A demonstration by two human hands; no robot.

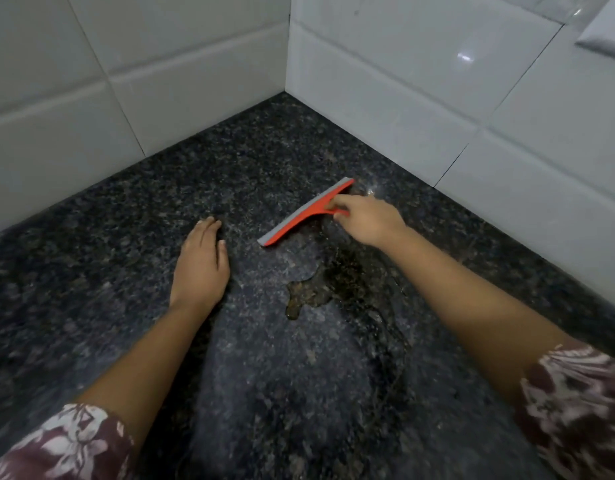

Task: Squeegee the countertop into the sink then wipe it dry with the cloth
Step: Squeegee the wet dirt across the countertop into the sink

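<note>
Broadly, the dark speckled granite countertop (133, 244) meets glossy white wall tiles (420, 91) in a corner. A shallow irregular puddle of water (333, 289) lies just toward the person from the red plastic squeegee with a grey rubber blade (299, 216), whose long axis runs diagonally. The right hand (368, 220) grips its handle; the left hand (200, 265) rests flat, fingers relaxed. No sink or cloth shows.
</note>
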